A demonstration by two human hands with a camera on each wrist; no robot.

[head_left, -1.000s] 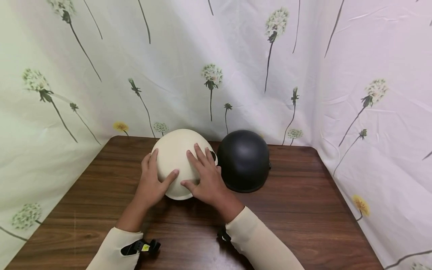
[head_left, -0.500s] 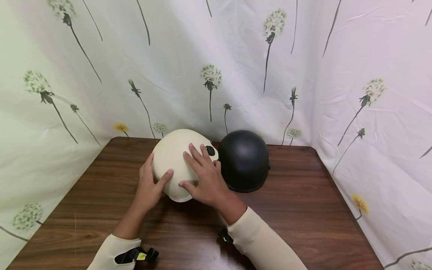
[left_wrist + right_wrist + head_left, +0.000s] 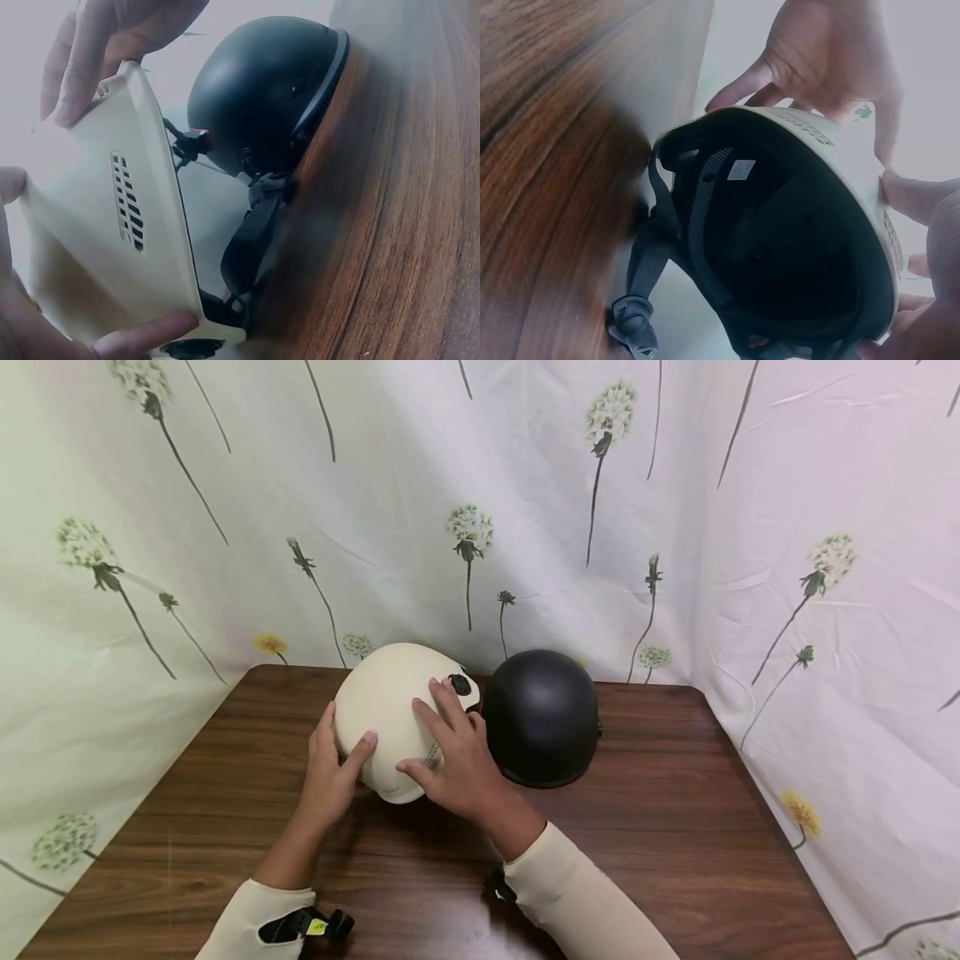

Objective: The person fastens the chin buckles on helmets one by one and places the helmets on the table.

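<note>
Both hands hold a cream helmet, tilted so that its dark padded inside faces the right wrist camera. My left hand grips its left side, with the thumb on the shell and a fingertip at the rim in the left wrist view. On the opposite side, my right hand holds it with spread fingers and thumb. A round black fitting shows near the right hand's fingertips. Vent slots line the shell. From its rim hangs a black chin strap.
A black helmet sits dome up on the brown wooden table, just right of the cream one. Behind the table hangs a white curtain printed with dandelions. Each sleeve has a black wrist device.
The cream helmet has turned between the hands, bringing the round black fitting and some vent slots into view. My left hand sits slightly lower on its side. The black helmet stays put.
</note>
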